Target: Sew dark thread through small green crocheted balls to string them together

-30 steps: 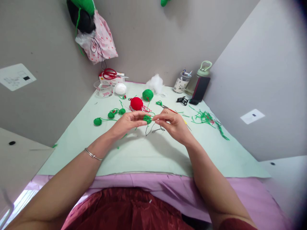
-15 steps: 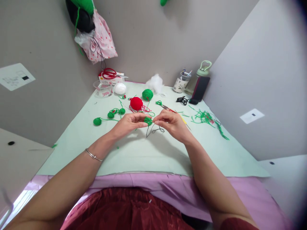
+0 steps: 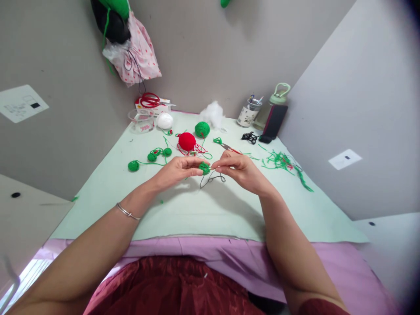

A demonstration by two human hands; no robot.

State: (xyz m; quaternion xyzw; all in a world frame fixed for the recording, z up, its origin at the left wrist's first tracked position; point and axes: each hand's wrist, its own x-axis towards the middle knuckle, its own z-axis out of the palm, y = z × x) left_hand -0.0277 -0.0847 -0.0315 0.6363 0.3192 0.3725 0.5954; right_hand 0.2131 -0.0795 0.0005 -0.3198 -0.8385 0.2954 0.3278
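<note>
Between thumb and fingers, my left hand (image 3: 179,171) grips a small green crocheted piece (image 3: 204,169) above the table. My right hand (image 3: 236,169) pinches a thin needle (image 3: 212,169) whose tip meets the right side of that piece. A dark thread (image 3: 214,178) hangs in loops beneath the two hands. Just beyond them lie a red yarn ball (image 3: 187,141) and a green yarn ball (image 3: 202,129). Small green crocheted balls (image 3: 133,166) with yarn tails rest to the left. Thread snips (image 3: 229,148) lie partly behind my right hand.
Green yarn scraps (image 3: 280,161) spread at the right. Along the back stand a clear tub (image 3: 141,121), white yarn ball (image 3: 164,120), white stuffing (image 3: 212,114), pen cup (image 3: 249,112), bottle (image 3: 277,98) and phone (image 3: 274,122). Red scissors (image 3: 151,100) lie on a box. Grey partitions enclose the table.
My right hand has shifted slightly right, and more of the needle shows between its fingertips and the green piece. The green piece has turned slightly in my left hand.
</note>
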